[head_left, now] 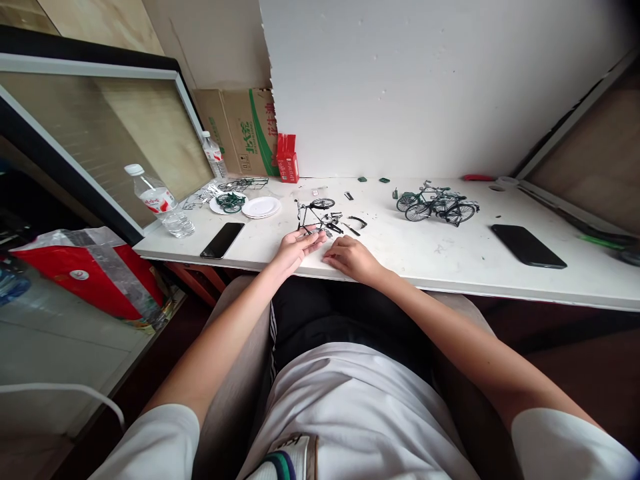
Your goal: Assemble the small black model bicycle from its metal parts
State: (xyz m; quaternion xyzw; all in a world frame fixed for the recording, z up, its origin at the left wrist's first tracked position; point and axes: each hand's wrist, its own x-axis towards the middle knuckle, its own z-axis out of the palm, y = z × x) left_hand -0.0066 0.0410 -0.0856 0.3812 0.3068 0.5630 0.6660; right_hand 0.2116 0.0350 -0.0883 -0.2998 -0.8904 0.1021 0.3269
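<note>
My left hand (296, 248) is turned partly palm up at the table's front, its thumb and fingers closed on the near end of a small black model bicycle (311, 215). One wheel of the model (323, 203) points away from me; the part by my fingers is partly hidden. My right hand (354, 259) rests just to the right, fingers curled and pinched low over the table; anything between them is too small to make out. Small black parts (334, 223) and a curved black piece (357, 224) lie just beyond both hands.
Assembled model bicycles (440, 208) stand at the right on the white table (400, 260). A black phone (528, 245) lies farther right, another phone (223, 240) at left. White plates (261, 207), green parts (231, 201), a water bottle (159, 203) and a red box (287, 159) are behind.
</note>
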